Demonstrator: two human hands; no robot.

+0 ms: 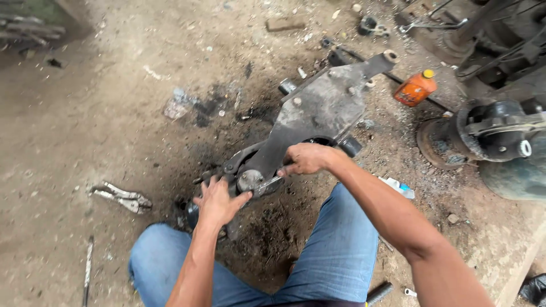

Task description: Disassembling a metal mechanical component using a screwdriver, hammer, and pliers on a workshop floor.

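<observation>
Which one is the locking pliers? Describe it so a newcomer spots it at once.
Start at the big grey metal arm on the dirt floor, which both hands work on. Look past the left hand, toward the person's left. The locking pliers lie alone there on bare dirt: silvery, two-handled, unlike the thin dark rod nearer the knee.

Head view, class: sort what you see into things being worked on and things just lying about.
In use: metal suspension arm; thin tool gripped by the right hand; left hand steadying the arm's joint.

Lying about: locking pliers; orange bottle; wheel hub.
</observation>
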